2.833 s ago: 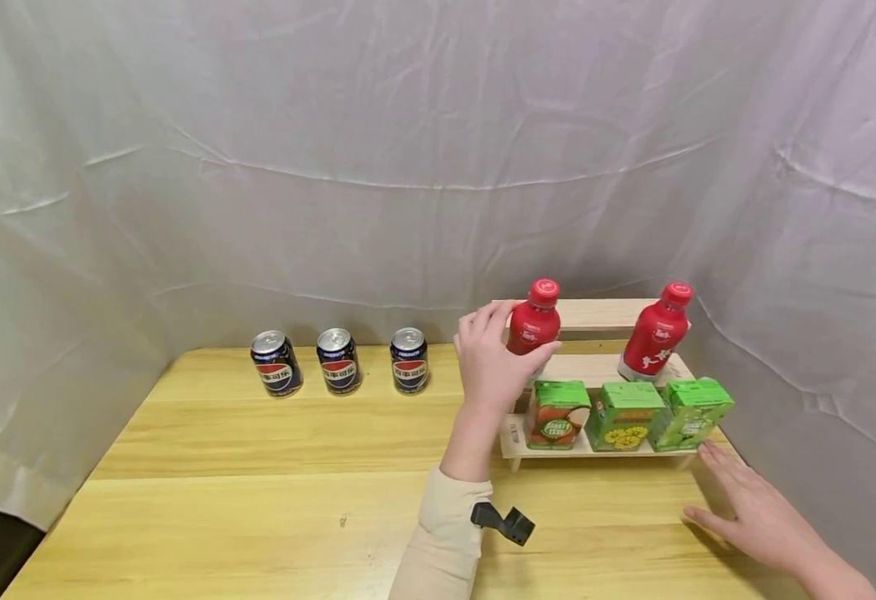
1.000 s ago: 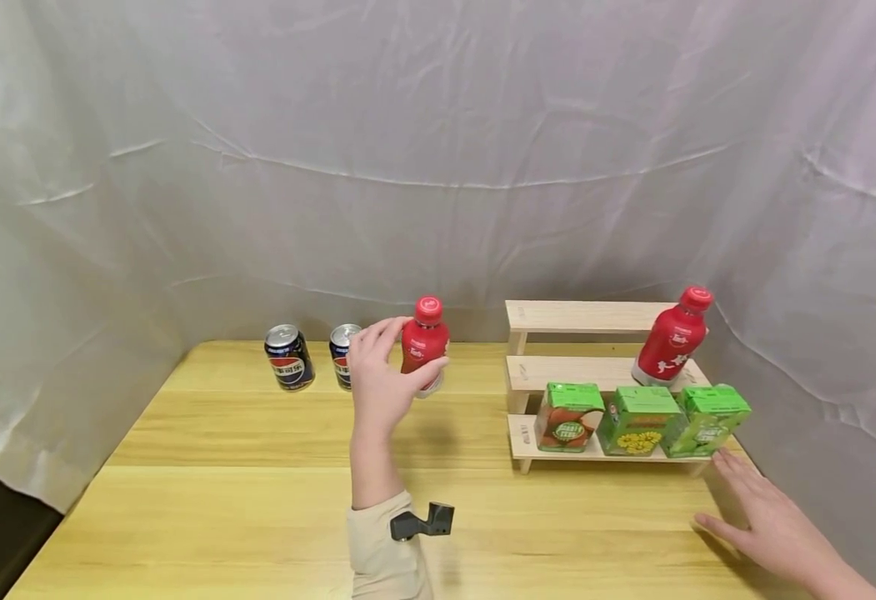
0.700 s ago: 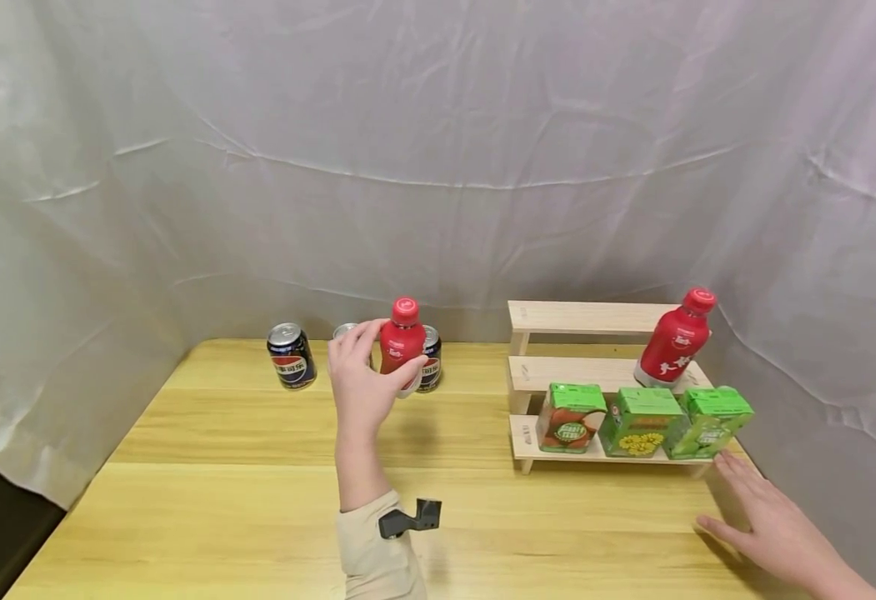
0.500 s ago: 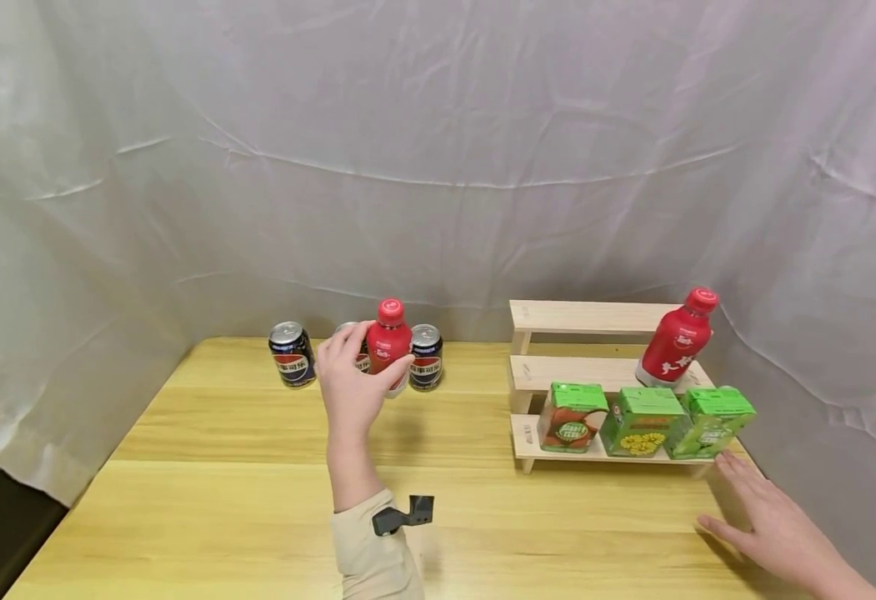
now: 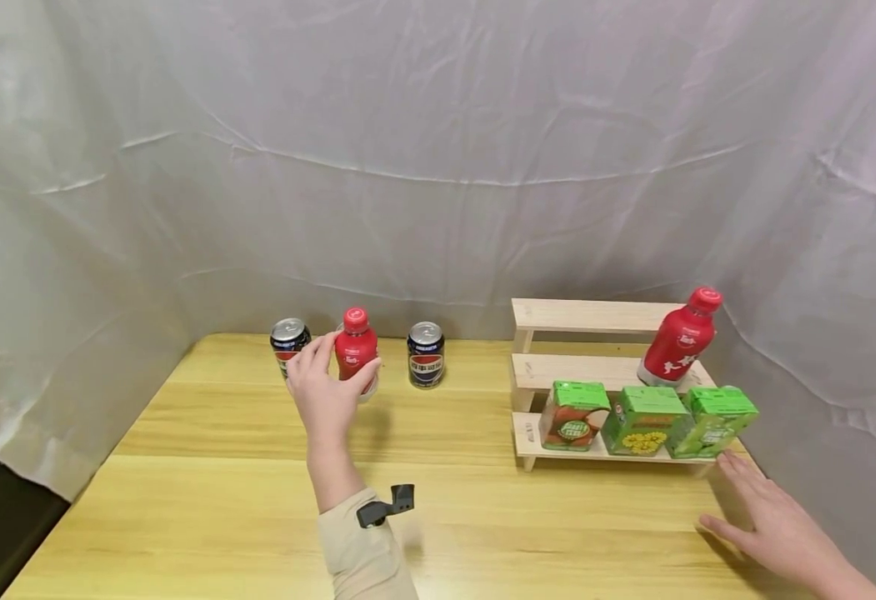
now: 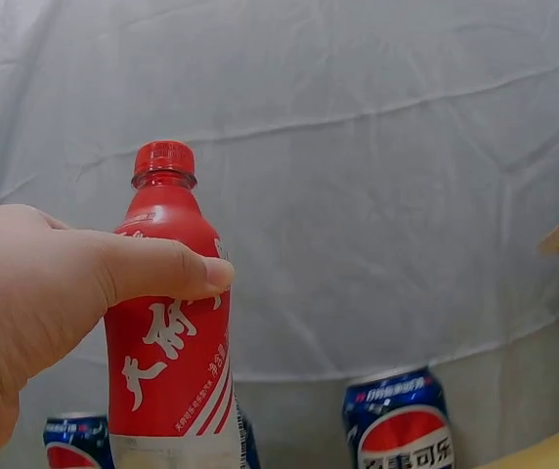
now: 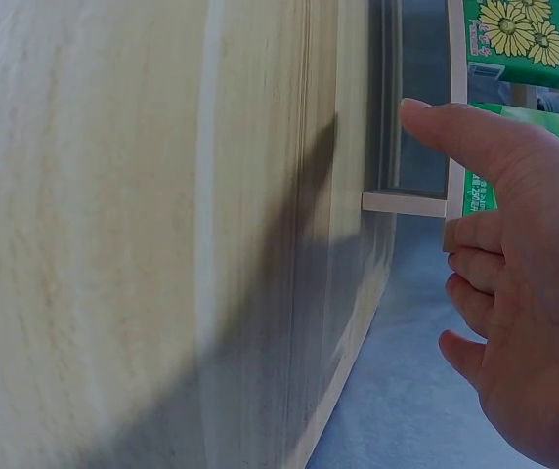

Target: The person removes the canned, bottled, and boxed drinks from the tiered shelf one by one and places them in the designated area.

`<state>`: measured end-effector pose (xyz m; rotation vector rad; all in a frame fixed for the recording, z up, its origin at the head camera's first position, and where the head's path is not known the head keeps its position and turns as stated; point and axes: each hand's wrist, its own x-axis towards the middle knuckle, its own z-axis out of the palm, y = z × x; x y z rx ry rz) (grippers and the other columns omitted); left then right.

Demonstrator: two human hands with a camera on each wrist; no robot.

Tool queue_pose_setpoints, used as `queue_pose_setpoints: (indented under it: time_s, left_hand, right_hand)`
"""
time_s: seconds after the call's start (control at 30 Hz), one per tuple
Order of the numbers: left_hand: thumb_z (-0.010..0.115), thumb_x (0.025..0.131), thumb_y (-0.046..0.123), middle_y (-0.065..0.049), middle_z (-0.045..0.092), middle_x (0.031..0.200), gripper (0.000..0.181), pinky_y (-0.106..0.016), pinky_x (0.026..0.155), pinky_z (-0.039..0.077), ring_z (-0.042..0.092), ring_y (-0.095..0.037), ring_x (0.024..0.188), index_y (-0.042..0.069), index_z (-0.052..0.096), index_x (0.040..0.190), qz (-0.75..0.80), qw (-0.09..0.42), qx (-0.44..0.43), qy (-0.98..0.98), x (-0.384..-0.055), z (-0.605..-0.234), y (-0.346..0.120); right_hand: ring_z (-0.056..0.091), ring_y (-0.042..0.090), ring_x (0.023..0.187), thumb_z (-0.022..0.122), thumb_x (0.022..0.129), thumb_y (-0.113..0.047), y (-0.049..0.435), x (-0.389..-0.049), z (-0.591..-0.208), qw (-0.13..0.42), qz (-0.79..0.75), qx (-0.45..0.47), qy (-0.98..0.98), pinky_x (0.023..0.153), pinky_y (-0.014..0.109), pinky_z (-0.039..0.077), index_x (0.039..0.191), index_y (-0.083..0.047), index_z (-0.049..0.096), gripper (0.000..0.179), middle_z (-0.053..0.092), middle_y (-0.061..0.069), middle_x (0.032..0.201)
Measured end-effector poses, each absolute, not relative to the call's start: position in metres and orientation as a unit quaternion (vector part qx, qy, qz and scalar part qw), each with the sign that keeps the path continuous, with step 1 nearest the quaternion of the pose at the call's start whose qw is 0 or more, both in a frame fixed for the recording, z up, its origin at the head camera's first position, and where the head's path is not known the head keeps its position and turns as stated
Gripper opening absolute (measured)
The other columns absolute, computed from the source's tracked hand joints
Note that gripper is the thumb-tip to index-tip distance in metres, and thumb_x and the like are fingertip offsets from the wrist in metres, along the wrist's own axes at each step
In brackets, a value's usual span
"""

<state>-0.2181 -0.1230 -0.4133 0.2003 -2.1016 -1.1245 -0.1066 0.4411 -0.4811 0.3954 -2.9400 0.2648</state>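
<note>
My left hand [image 5: 322, 392] grips a red bottle [image 5: 355, 348] upright over the left part of the table, thumb across its front in the left wrist view. The bottle hides most of a cola can behind it. On its left another cola can [image 5: 289, 333] is partly covered by my fingers; a third can [image 5: 426, 360] stands to the right. My right hand [image 5: 771, 525] lies with loose fingers at the right front corner of the wooden tiered shelf [image 5: 573, 315]. In the right wrist view its fingertips are right at the shelf's edge, and it holds nothing.
A second red bottle [image 5: 678, 342] stands tilted-looking on the shelf's middle tier at the right. Along the bottom tier are a brown-and-green drink carton [image 5: 574, 427], a carton with yellow flowers [image 5: 642, 423] and a light green carton [image 5: 713, 423]. A grey curtain [image 5: 438, 242] hangs behind the table.
My left hand has carried the red bottle from the shelf's middle tier leftward, past the right can to in front of the middle one. My right hand has stayed by the shelf corner.
</note>
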Motion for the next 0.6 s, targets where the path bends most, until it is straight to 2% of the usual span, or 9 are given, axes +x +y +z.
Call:
queue_pose_setpoints:
  time_s: [0.2,0.3,0.4,0.47,0.53,0.6]
  left_hand:
    - [0.088,0.068,0.038,-0.011,0.059,0.126,0.059,-0.056,0.109,0.024,0.04,-0.033,0.121,0.013,0.066,0.117,-0.448,0.364,0.095,-0.811,-0.219,-0.425,-0.136]
    - [0.088,0.068,0.038,-0.012,0.059,0.125,0.06,-0.056,0.108,0.025,0.04,-0.035,0.121,0.013,0.066,0.117,-0.445,0.366,0.098,-0.812,-0.222,-0.43,-0.143]
    - [0.089,0.067,0.037,-0.012,0.059,0.125,0.061,-0.056,0.105,0.027,0.04,-0.035,0.12,0.013,0.066,0.118,-0.437,0.369,0.104,-0.814,-0.227,-0.436,-0.15]
    - [0.089,0.067,0.038,-0.012,0.059,0.126,0.062,-0.055,0.104,0.028,0.04,-0.035,0.12,0.013,0.065,0.119,-0.434,0.369,0.105,-0.815,-0.229,-0.439,-0.154]
    - [0.089,0.066,0.037,-0.012,0.059,0.127,0.063,-0.055,0.104,0.028,0.04,-0.035,0.12,0.013,0.065,0.12,-0.433,0.368,0.105,-0.816,-0.232,-0.441,-0.16]
    - [0.089,0.066,0.038,-0.012,0.058,0.127,0.064,-0.055,0.105,0.027,0.04,-0.035,0.12,0.013,0.065,0.12,-0.433,0.366,0.103,-0.817,-0.234,-0.443,-0.165]
  right_hand:
    - [0.009,0.044,0.148,0.068,0.088,-0.041,0.439,-0.105,-0.484,0.065,0.091,0.127,-0.986,0.109,0.02,-0.024,0.15,0.01,0.022,0.092,0.015,0.03,0.158]
    - [-0.012,0.025,0.15,0.068,0.088,-0.041,0.441,-0.105,-0.484,0.069,0.082,0.126,-0.986,0.105,0.015,-0.025,0.149,0.011,0.023,0.092,0.014,0.03,0.158]
    - [-0.018,0.011,0.148,0.069,0.088,-0.041,0.442,-0.105,-0.483,0.076,0.078,0.126,-0.986,0.106,0.016,-0.025,0.147,0.012,0.026,0.091,0.018,0.031,0.157]
    - [-0.019,0.013,0.148,0.068,0.088,-0.042,0.442,-0.106,-0.483,0.068,0.082,0.123,-0.987,0.109,0.021,-0.025,0.148,0.012,0.024,0.091,0.017,0.031,0.157]
    - [-0.012,0.023,0.151,0.068,0.088,-0.043,0.442,-0.106,-0.482,0.064,0.084,0.12,-0.987,0.113,0.029,-0.024,0.148,0.012,0.024,0.092,0.019,0.032,0.156]
    - [-0.015,0.02,0.15,0.068,0.088,-0.043,0.442,-0.107,-0.483,0.065,0.084,0.12,-0.987,0.114,0.032,-0.022,0.148,0.011,0.024,0.092,0.019,0.032,0.156]
